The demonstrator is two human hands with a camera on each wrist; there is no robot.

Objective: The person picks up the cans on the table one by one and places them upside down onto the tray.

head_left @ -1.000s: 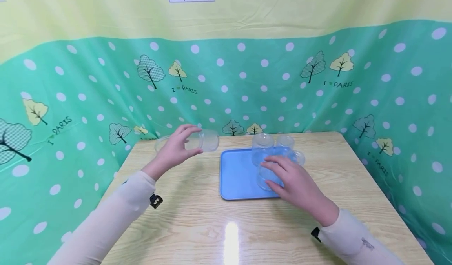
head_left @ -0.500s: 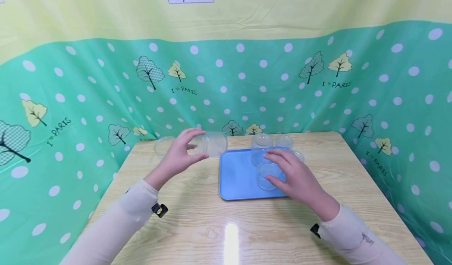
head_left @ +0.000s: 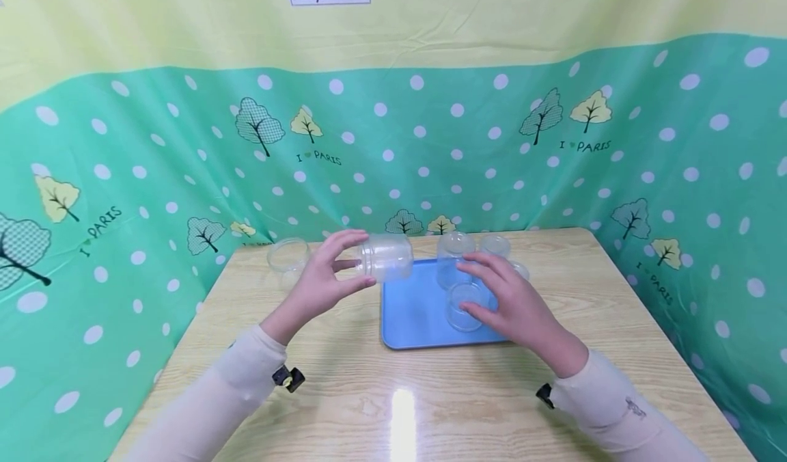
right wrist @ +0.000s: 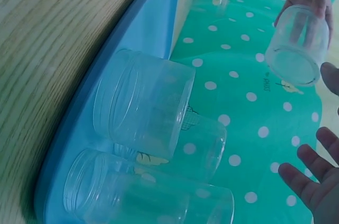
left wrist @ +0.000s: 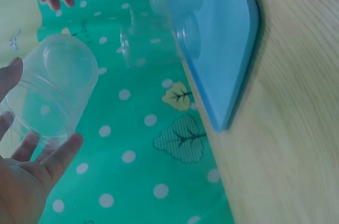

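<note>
A clear plastic jar (head_left: 387,257) is held sideways in the air by my left hand (head_left: 326,277), its threaded mouth toward the palm. Thumb and fingers grip it round the neck end, as the left wrist view shows with the jar (left wrist: 63,81) and hand (left wrist: 37,171). My right hand (head_left: 513,305) hovers over the right part of the blue tray (head_left: 408,311), fingers spread and loosely bent, holding nothing. Below and beside it, several clear jars stand mouth down on the tray, among them a front jar (head_left: 464,308) and a taller-looking back jar (head_left: 455,250).
Another clear jar (head_left: 289,257) stands at the table's back left, partly behind the left hand. The wooden table (head_left: 332,393) meets a green dotted curtain (head_left: 393,141) at the back and sides.
My left hand has carried the jar rightward from the back left, up to the tray's left edge. The right hand has stayed almost in place over the tray.
</note>
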